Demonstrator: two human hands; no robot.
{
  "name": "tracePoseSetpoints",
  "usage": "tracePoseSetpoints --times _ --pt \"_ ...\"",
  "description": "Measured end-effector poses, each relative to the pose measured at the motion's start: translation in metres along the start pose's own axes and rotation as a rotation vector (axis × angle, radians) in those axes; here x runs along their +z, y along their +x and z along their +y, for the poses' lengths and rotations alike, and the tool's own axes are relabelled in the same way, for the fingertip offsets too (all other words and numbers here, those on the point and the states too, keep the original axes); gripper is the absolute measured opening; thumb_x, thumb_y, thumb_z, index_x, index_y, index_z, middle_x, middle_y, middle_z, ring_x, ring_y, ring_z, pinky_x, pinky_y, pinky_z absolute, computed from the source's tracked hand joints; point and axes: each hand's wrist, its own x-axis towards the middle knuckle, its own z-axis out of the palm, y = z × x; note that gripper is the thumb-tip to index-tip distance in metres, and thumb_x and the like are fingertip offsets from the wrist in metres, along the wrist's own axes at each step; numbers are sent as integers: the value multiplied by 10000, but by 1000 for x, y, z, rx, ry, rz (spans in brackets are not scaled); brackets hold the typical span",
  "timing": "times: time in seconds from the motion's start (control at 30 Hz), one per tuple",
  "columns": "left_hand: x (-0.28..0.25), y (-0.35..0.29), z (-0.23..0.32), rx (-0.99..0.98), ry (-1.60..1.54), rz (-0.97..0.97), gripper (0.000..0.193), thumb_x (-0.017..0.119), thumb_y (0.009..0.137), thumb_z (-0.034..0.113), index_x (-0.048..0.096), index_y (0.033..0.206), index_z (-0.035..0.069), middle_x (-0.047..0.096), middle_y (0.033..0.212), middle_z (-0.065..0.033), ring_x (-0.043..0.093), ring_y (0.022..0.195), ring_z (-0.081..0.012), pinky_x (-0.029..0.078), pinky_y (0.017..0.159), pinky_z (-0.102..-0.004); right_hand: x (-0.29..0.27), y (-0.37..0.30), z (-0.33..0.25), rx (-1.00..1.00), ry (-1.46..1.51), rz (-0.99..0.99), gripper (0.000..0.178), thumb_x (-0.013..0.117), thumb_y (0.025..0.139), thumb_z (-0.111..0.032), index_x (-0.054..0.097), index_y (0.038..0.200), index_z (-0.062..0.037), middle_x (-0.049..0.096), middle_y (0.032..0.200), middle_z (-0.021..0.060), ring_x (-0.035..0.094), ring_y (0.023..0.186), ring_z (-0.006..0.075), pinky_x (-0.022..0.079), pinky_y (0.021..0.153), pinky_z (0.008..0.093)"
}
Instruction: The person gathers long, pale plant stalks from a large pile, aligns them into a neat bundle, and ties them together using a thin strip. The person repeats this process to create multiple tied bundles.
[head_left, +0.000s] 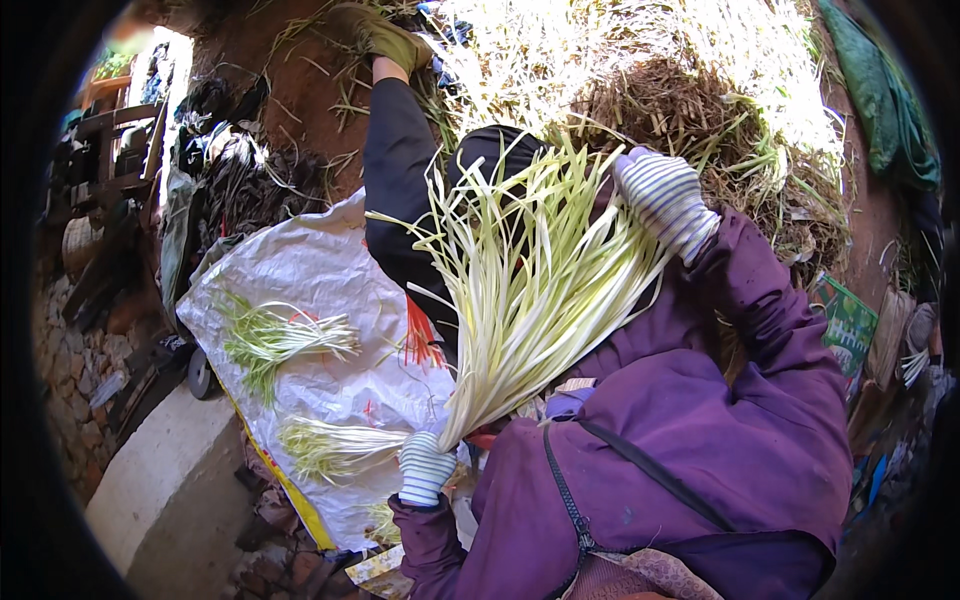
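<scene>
A large fanned bundle of garlic chives (pixel 540 300), pale yellow-green with whiter stems, lies across my lap. My left hand (pixel 427 468), in a striped knit glove, is closed at the narrow stem end of it. Up at the leafy side, my right hand (pixel 668 203) wears a matching glove; its fingers curl against the outer leaves, partly hidden. Beside my left hand, a smaller bunch of chives (pixel 340 447) rests on a white plastic sheet (pixel 300 245), its stems reaching toward the glove. Another small bunch (pixel 285 340) lies farther up the sheet.
Dry straw and cut leaves (pixel 690 100) are heaped beyond my legs. A concrete block (pixel 165 480) stands left of the sheet. Dark rags (pixel 240 185) lie at the far left, and green cloth (pixel 880 100) hangs at the far right. Red strips (pixel 422 335) lie near my leg.
</scene>
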Motion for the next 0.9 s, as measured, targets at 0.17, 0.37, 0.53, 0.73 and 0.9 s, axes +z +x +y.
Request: tracePoseSetpoints --times 0.17,0.37,0.53,0.73,0.9 --pt "-6 -3 9 46 -57 -26 234 691 751 270 680 800 41 646 722 -188 642 700 -371 500 656 -441 7 -19 120 303 42 178 266 616 870 -12 644 1132 -39 665 995 169 662 879 305 542 785 367" --pt "10 5 -12 61 -106 -59 231 660 811 201 670 993 59 690 863 -172 664 793 -355 512 681 -402 -64 -24 35 -193 527 200 286 674 823 -74 658 1109 -80 692 903 95 666 784 301 540 692 379" --pt "-16 5 10 77 -121 -32 245 677 806 233 675 976 56 692 822 -158 669 769 -353 511 670 -404 -42 -11 -12 -429 147 -10 290 580 839 -166 630 1121 -120 647 883 28 637 790 238 512 627 375" --pt "-19 5 20 134 -156 4 204 675 812 259 684 868 63 667 734 -165 651 698 -368 495 613 -427 -38 -7 -5 -484 228 3 232 670 770 -213 678 981 -117 631 805 15 622 749 219 488 597 369" --pt "-25 7 26 166 -142 40 211 678 815 286 690 791 77 640 661 -159 632 633 -367 476 571 -437 -31 -17 -15 -313 472 181 135 666 789 -167 677 870 -60 641 775 87 637 740 285 520 668 400"
